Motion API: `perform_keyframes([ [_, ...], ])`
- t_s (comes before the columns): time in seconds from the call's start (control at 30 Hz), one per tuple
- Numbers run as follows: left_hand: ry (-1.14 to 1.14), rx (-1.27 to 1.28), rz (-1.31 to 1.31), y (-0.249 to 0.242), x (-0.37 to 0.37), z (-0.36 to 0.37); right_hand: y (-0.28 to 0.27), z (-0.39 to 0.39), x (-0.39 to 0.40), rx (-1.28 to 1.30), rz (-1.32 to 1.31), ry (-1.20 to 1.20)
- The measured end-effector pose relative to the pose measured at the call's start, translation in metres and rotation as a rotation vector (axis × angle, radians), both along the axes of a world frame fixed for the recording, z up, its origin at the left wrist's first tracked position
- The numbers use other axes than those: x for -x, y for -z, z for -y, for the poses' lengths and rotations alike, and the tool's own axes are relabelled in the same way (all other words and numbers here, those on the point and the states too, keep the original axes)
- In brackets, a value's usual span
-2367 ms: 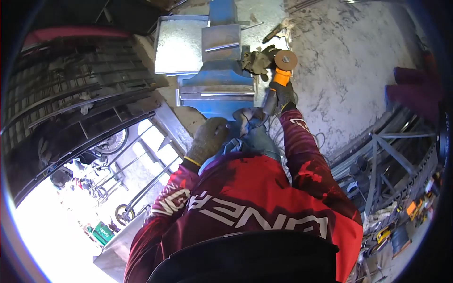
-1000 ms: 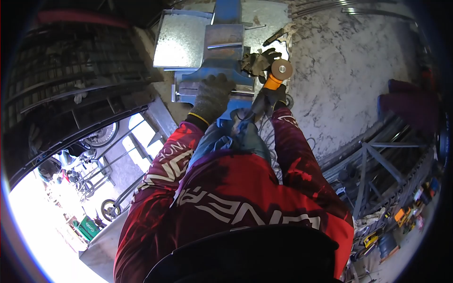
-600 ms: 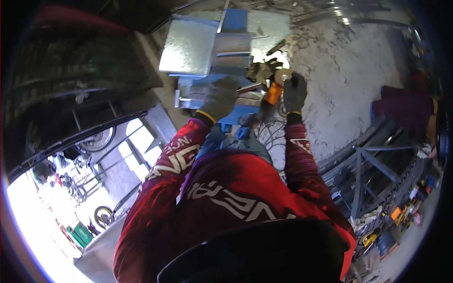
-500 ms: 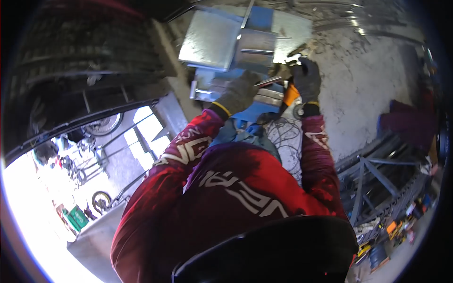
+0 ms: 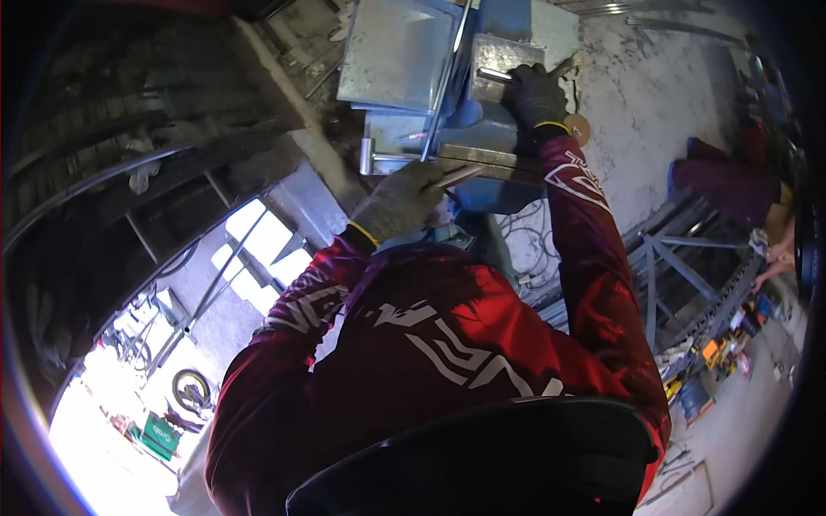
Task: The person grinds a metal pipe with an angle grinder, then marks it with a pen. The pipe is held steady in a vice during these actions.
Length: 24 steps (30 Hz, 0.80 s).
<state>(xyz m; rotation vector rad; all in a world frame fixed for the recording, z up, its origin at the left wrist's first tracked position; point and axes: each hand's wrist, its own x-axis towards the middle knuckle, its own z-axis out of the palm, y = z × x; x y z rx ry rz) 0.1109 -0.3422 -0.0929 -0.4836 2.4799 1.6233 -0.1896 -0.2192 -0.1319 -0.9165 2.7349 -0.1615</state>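
Observation:
My left hand [image 5: 400,205], in a dark grey glove with a yellow cuff edge, is closed around a thin metal strip [image 5: 460,176] whose end sticks out to the right. My right hand [image 5: 540,96], gloved alike, has its fingers bent over the end of a short shiny metal bar [image 5: 496,75]. That bar lies across a flat grey metal block [image 5: 499,53]. Between the hands is blue metal equipment [image 5: 486,138] with a worn steel edge [image 5: 490,156] at its near side. A long metal rod [image 5: 448,82] slants up past it.
A large sheet-metal plate [image 5: 396,56] lies at the upper left of the blue equipment. A brownish disc [image 5: 577,129] shows beside my right wrist. Coiled cable [image 5: 527,236] is on the floor, with a steel truss frame [image 5: 688,267] at right. Another person's hand [image 5: 781,249] appears at the far right.
My right hand has moved up and left onto the short metal bar. My left hand, still with the strip, has drawn down and left. The orange item near my right hand no longer shows.

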Motion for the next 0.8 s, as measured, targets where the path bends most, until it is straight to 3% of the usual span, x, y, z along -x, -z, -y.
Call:
perform_keyframes([
  [0.1, 0.001, 0.049, -0.048, -0.004, 0.003, 0.028, 0.000, -0.002, 0.002, -0.051, 0.069, 0.002],
  [0.23, -0.121, -0.083, -0.078, -0.031, 0.028, 0.058, -0.057, -0.020, -0.032, 0.351, 0.128, -0.103],
  [0.3, -0.068, 0.142, -0.250, -0.051, 0.046, 0.070, -0.100, -0.032, -0.061, 0.371, 0.368, -0.232],
  [0.43, 0.208, 0.004, -0.127, -0.073, 0.069, 0.067, -0.134, -0.056, -0.123, 0.795, 0.814, -0.014],
  [0.5, 0.356, -0.118, 0.008, -0.065, 0.068, 0.054, -0.139, -0.065, -0.140, 0.857, 0.810, 0.153],
  [0.57, 0.598, 0.227, -0.699, -0.027, 0.060, 0.035, -0.135, -0.073, -0.154, 0.948, 0.795, 0.308],
  [0.63, 0.478, -0.334, -0.076, -0.069, 0.060, 0.019, -0.136, -0.074, -0.167, 1.032, 0.786, 0.459],
  [0.7, 0.297, -0.586, 0.122, -0.076, 0.062, 0.003, -0.144, -0.069, -0.179, 1.194, 0.775, 0.630],
  [0.73, 0.114, -0.882, 0.181, -0.087, 0.060, -0.009, -0.146, -0.068, -0.182, 1.177, 0.747, 0.632],
  [0.77, 0.121, -0.885, 0.182, -0.090, 0.064, -0.009, -0.146, -0.064, -0.185, 1.177, 0.740, 0.637],
  [0.8, 0.223, -0.624, 0.121, -0.091, 0.068, -0.005, -0.145, -0.058, -0.190, 1.326, 0.822, 0.769],
])
